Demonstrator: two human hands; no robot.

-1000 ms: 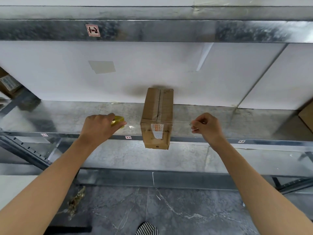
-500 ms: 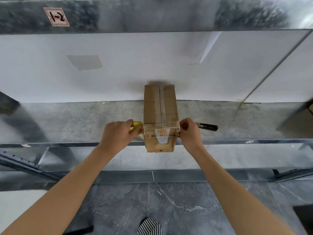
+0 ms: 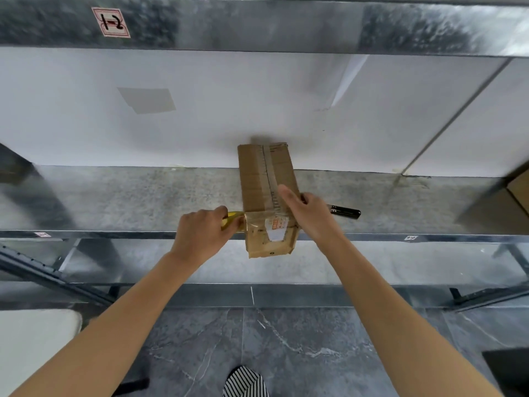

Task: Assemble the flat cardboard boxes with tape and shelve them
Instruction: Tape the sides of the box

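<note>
Box (image 3: 264, 179) lies lengthwise on the shelf (image 3: 128, 196), back end towards the wall, front end hanging past the shelf edge. Right hand (image 3: 309, 216) grips its top and right side, thumb across the taped seam. Left hand (image 3: 200, 233), fingers curled round a yellow tool (image 3: 232, 217), meets the front left corner.

Risk: a sideways tug there could swing or tip the overhanging end off. The right hand could also knock the marker (image 3: 345, 211) just beside it.
</note>
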